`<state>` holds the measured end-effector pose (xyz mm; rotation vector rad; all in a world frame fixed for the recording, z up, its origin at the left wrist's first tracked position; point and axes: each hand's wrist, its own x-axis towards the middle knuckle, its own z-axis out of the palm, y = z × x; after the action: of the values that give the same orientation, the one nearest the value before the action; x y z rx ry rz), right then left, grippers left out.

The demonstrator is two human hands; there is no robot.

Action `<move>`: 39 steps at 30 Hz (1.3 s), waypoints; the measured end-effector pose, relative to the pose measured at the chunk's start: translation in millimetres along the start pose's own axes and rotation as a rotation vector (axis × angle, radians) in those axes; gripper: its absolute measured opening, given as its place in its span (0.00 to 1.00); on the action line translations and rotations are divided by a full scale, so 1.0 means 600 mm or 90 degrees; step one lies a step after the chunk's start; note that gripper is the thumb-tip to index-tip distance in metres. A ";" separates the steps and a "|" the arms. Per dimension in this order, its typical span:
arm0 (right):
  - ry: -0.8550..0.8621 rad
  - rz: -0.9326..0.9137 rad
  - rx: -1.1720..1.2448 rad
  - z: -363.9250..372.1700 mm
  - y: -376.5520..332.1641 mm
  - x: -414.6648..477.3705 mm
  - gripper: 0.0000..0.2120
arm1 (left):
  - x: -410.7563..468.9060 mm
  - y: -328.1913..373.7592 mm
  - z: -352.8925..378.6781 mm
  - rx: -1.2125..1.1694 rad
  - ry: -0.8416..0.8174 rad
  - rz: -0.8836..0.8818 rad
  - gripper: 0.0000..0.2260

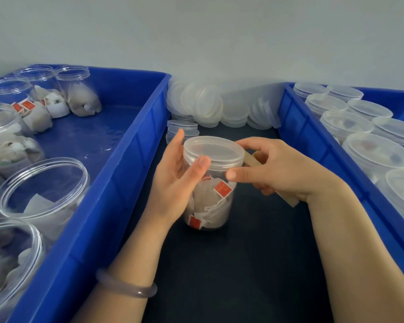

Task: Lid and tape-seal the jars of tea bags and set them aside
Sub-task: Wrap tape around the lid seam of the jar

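A clear jar (210, 201) of tea bags with red tags stands upright on the dark table between two blue crates. A translucent lid (214, 151) sits on its mouth. My left hand (177, 178) wraps the jar's left side, thumb on the lid's front rim. My right hand (273, 169) holds a roll of tape (289, 199) in its curled fingers against the jar's right side, with the thumb pressing just under the lid's rim. A strip of tape (251, 158) shows by the lid's right edge.
The left blue crate (117, 173) holds open jars of tea bags (42, 190). The right blue crate (313, 145) holds several lidded jars (376, 155). Loose lids (208, 106) are piled at the back, and a small stack of lids (182, 128) stands behind the jar.
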<state>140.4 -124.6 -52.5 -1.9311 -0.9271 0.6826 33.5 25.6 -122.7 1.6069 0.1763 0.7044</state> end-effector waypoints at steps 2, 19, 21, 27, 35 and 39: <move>0.019 -0.034 -0.019 0.012 -0.002 0.004 0.28 | -0.001 -0.005 0.002 0.042 0.014 0.022 0.52; 0.027 -0.003 -0.155 0.003 -0.019 -0.015 0.26 | 0.010 -0.022 -0.011 0.002 0.086 -0.027 0.34; 0.033 -0.003 -0.162 0.003 -0.020 -0.014 0.26 | 0.009 -0.017 -0.011 -0.022 0.062 -0.033 0.40; 0.007 -0.050 -0.160 -0.003 -0.018 -0.016 0.21 | 0.010 -0.011 -0.013 -0.050 -0.001 -0.065 0.46; 0.035 -0.076 -0.099 0.016 -0.010 0.000 0.24 | 0.008 -0.014 -0.023 -0.029 -0.092 -0.104 0.55; 0.056 -0.081 -0.185 0.020 -0.010 0.003 0.25 | 0.007 -0.011 -0.013 0.034 0.028 -0.037 0.48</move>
<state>130.5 -115.7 -53.1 -2.1135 -1.1329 0.4027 34.3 35.5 -127.6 1.6311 0.2750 0.6957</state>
